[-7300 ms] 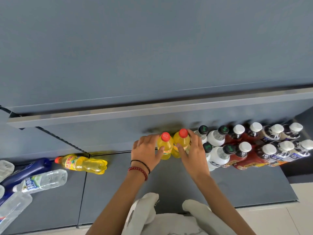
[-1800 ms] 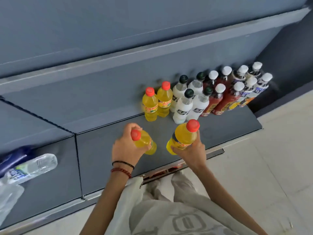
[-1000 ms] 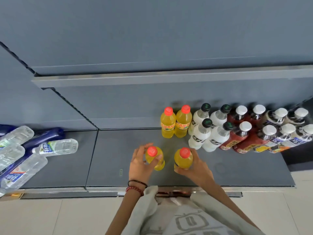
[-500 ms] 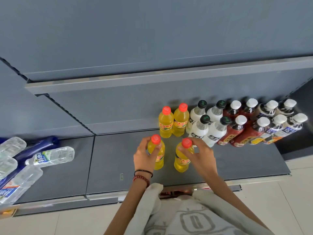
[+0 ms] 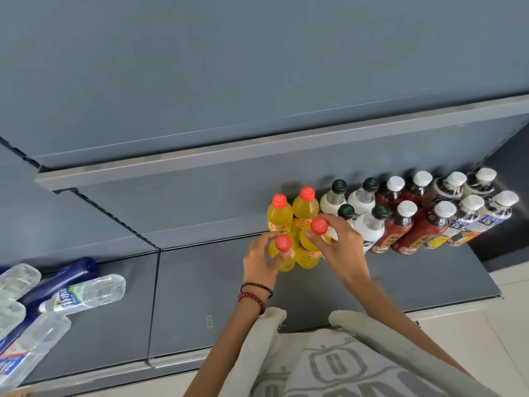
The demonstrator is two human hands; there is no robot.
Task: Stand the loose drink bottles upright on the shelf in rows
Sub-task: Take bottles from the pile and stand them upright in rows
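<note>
Two yellow bottles with red caps stand upright at the back of the grey shelf point(image 5: 415, 276), the left one point(image 5: 279, 214) beside the right one point(image 5: 305, 209). Directly in front of them my left hand point(image 5: 259, 260) grips a third yellow bottle point(image 5: 284, 253) just below its cap. My right hand point(image 5: 343, 245) grips a fourth yellow bottle point(image 5: 313, 242) the same way. Both held bottles are upright and touch each other. To the right stand two rows of white bottles with black caps point(image 5: 369, 224), red bottles with white caps point(image 5: 400, 224) and dark-labelled bottles point(image 5: 469, 216).
Several loose bottles lie on their sides on the left shelf section: a clear water bottle point(image 5: 86, 293), a dark blue bottle point(image 5: 57, 282) and more clear ones point(image 5: 25, 351). An upper shelf edge point(image 5: 257, 144) overhangs the rows. A pale floor point(image 5: 509, 325) lies in front.
Both hands have carried the two yellow bottles back from the shelf's front up against the standing yellow pair, and the two held bottles have come together.
</note>
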